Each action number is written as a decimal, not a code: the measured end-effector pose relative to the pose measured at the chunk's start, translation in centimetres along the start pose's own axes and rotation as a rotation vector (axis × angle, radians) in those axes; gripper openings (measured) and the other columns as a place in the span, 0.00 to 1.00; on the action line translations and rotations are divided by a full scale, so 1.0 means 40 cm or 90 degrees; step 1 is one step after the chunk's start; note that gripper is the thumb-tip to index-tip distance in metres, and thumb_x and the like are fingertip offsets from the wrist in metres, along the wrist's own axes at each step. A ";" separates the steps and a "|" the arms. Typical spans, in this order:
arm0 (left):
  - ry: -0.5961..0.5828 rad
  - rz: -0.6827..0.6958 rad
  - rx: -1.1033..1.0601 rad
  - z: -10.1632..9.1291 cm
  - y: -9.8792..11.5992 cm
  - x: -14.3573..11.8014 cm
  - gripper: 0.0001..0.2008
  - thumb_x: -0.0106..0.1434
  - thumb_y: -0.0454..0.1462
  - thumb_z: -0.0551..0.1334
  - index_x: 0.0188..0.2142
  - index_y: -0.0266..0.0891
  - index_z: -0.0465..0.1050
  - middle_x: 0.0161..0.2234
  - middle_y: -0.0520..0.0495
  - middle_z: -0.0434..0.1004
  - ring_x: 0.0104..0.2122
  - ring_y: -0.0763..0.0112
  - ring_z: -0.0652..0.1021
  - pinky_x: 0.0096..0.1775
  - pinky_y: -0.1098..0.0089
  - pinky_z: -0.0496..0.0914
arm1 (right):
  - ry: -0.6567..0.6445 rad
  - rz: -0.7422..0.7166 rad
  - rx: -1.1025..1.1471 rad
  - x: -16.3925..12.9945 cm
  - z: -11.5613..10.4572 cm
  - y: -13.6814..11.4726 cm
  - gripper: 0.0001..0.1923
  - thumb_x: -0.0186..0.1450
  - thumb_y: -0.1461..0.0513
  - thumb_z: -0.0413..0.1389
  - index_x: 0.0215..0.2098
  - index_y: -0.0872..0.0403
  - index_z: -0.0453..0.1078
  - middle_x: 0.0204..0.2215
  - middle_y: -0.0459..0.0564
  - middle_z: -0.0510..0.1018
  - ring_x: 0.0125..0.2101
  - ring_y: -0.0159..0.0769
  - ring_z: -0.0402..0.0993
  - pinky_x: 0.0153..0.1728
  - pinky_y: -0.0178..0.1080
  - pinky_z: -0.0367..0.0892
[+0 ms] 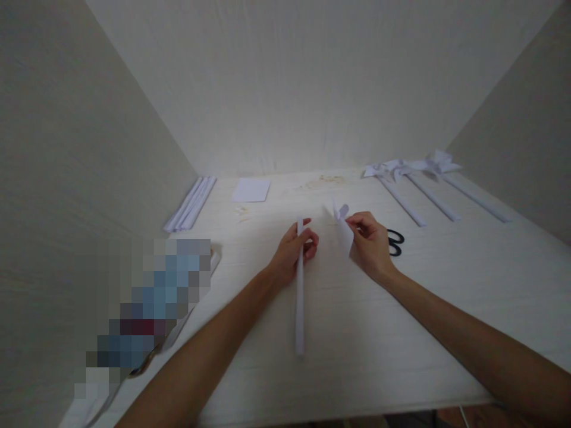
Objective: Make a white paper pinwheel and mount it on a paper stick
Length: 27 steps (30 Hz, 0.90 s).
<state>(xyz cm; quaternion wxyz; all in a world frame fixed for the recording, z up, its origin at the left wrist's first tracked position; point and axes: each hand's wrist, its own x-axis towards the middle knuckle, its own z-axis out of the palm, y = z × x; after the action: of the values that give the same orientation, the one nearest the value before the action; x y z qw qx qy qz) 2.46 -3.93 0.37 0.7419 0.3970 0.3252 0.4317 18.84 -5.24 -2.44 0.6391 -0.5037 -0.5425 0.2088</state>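
Observation:
My left hand [294, 248] grips a rolled white paper stick [300, 309] near its top end, fingers wrapped round it. The stick points toward me above the white table. To its right, my right hand [369, 241] pinches a folded white paper pinwheel [345, 229] by one edge. The pinwheel and the stick are apart. Behind my right hand lie scissors, of which only the black handles [395, 242] show.
Three paper pinwheels on sticks [441, 196] lie at the back right. Several paper sticks [191, 205] and a square white sheet [251, 190] lie at the back left. A blurred-out object [160, 303] stands along the left side. Walls [285, 89] enclose the table's back and sides.

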 end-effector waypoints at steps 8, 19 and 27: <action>-0.062 0.003 0.033 -0.008 -0.012 0.010 0.14 0.54 0.36 0.58 0.40 0.32 0.67 0.19 0.54 0.66 0.13 0.84 0.64 0.16 0.78 0.52 | -0.003 -0.026 -0.013 0.001 0.004 0.002 0.03 0.55 0.66 0.53 0.26 0.53 0.67 0.27 0.45 0.65 0.27 0.30 0.62 0.26 0.35 0.58; -0.080 -0.015 0.071 -0.003 -0.006 0.006 0.14 0.57 0.37 0.55 0.41 0.30 0.67 0.18 0.51 0.69 0.16 0.80 0.67 0.19 0.77 0.58 | -0.035 -0.091 -0.068 -0.001 0.005 -0.027 0.04 0.55 0.67 0.54 0.26 0.52 0.67 0.26 0.44 0.64 0.26 0.30 0.61 0.26 0.36 0.59; -0.096 -0.013 0.093 -0.002 -0.008 0.005 0.14 0.58 0.36 0.54 0.41 0.30 0.66 0.18 0.51 0.69 0.16 0.81 0.67 0.19 0.78 0.58 | -0.039 -0.104 -0.085 -0.002 0.007 -0.029 0.04 0.56 0.67 0.54 0.26 0.52 0.67 0.25 0.44 0.64 0.27 0.30 0.61 0.27 0.36 0.59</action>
<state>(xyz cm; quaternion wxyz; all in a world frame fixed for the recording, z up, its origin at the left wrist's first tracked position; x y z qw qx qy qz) 2.62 -3.83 0.02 0.7378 0.4782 0.3030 0.3677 18.23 -5.65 -1.48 0.6022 -0.4924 -0.6138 0.1348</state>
